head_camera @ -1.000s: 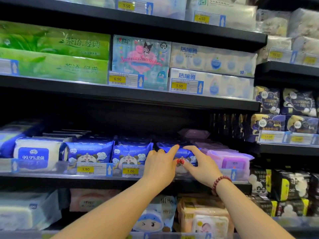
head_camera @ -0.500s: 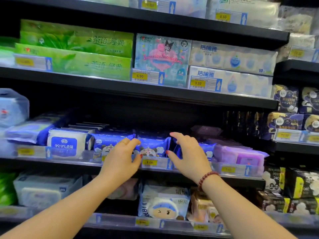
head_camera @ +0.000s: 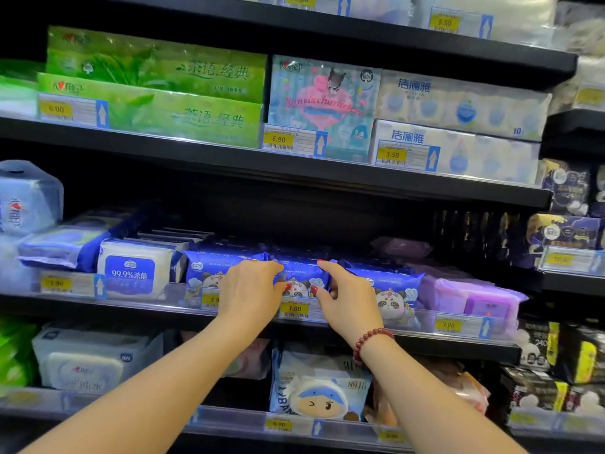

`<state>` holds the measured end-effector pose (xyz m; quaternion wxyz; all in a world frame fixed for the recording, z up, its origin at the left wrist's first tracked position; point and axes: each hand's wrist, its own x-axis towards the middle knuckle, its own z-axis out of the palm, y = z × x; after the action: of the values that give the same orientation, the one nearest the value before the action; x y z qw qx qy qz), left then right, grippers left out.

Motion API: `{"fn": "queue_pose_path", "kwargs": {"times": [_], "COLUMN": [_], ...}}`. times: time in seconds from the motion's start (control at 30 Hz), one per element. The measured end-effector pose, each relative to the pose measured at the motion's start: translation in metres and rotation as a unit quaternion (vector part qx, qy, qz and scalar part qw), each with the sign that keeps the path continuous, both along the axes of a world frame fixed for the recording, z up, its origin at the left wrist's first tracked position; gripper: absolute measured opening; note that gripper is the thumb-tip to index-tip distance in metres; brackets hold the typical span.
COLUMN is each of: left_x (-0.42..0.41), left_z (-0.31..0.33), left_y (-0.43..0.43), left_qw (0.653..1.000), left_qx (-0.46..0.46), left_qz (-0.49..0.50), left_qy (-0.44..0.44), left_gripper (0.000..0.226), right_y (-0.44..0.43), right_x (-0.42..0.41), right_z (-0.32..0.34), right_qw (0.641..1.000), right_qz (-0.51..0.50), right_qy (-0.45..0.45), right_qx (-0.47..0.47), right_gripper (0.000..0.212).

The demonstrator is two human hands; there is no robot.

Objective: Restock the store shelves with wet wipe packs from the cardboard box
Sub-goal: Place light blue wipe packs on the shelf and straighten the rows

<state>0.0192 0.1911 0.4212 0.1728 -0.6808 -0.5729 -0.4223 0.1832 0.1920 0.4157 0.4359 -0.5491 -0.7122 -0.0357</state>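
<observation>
The wipe pack (head_camera: 302,276) is being pinched at its ends, thumb against forefinger, by the left hand (head_camera: 250,291) and right hand (head_camera: 348,301), its long axis apparently lying crosswise between them.

You face a black shelving unit (head_camera: 196,155) whose tiers run across your whole view. Clear plastic rails (head_camera: 422,322) along the shelf fronts carry yellow price tags (head_camera: 392,155). A second unit (head_camera: 573,285) stands just to your right. Light falls brightly on the fronts; the recesses behind are dark.
</observation>
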Motion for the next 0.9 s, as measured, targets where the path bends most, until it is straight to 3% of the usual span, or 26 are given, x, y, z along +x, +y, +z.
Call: {"fn": "queue_pose_path", "kwargs": {"times": [0.3,0.7,0.83,0.9], "left_x": [0.017,0.007,-0.011,-0.028], "left_z": [-0.002,-0.005,-0.009,-0.013], "left_y": [0.004,-0.001,-0.004,-0.005], "left_qw": [1.0,0.998,0.992,0.988], "left_qx": [0.007,0.006,0.007,0.018], "left_qz": [-0.023,-0.063,-0.124,-0.155], "left_qy": [0.014,0.012,-0.017,-0.02], "left_gripper": [0.029,0.042,0.038,0.037], "right_y": [0.0,0.004,-0.003,-0.011], "right_x": [0.008,0.009,0.006,-0.001], "right_z": [0.002,0.001,0.004,0.004], "right_qw": [0.998,0.997,0.998,0.988], "right_qz": [-0.025,-0.017,-0.053,-0.122], "right_qy": [0.05,0.078,0.03,-0.063], "right_qx": [0.001,0.004,0.008,0.073], "right_gripper": [0.044,0.035,0.035,0.033]}}
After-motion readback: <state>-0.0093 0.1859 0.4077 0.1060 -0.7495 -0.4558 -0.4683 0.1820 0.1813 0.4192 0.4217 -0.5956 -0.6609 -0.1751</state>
